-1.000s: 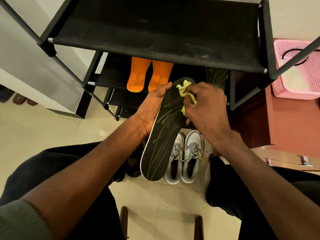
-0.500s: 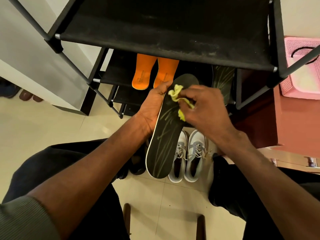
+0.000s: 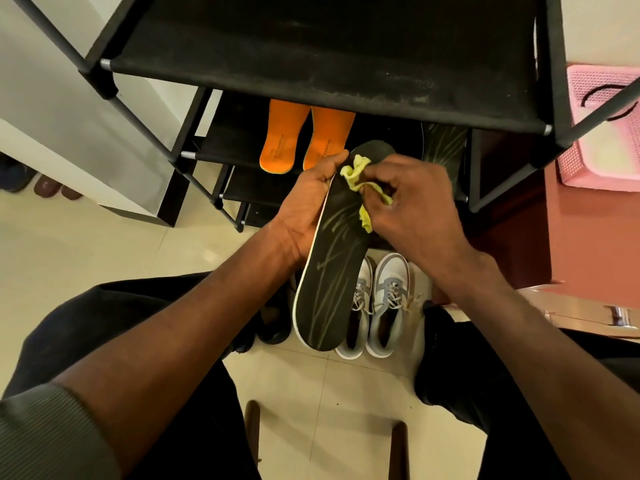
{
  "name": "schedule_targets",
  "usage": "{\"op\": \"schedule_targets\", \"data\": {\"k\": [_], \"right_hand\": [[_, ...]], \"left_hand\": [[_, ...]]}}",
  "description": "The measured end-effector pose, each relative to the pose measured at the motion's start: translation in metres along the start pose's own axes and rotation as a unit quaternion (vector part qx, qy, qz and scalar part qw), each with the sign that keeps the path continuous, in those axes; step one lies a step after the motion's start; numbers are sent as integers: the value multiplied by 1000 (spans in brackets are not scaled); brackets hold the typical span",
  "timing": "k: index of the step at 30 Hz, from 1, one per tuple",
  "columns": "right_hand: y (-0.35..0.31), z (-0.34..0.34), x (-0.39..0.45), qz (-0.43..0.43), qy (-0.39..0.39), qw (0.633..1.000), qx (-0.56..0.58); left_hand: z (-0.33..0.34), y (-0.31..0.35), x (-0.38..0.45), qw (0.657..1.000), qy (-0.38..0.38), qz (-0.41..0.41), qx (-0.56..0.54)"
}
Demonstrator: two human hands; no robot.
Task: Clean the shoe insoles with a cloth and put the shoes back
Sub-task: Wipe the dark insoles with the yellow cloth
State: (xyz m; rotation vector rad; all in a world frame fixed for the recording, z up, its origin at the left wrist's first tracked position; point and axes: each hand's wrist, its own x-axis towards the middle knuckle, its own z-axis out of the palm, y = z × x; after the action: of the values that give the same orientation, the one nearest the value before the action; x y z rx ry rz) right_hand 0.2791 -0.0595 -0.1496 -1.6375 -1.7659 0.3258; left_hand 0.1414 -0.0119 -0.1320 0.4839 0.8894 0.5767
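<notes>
Tiled floor, black streaked insole (image 3: 330, 271), crumpled yellow cloth (image 3: 360, 188)

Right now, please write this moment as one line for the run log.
step: wiping insole | left hand: holds black insole | right hand: pinches yellow cloth on insole | grey shoes: on floor

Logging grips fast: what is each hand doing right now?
Left hand: holds the black insole.
Right hand: pinches the yellow cloth against it.
</notes>
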Motion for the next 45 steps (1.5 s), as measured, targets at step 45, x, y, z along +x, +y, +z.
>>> {"op": "schedule_targets", "data": {"k": [45], "right_hand": [[18,-16,13,74,82,988,-109]], "left_hand": [[-5,-9,17,997,-82,10,-11]]}}
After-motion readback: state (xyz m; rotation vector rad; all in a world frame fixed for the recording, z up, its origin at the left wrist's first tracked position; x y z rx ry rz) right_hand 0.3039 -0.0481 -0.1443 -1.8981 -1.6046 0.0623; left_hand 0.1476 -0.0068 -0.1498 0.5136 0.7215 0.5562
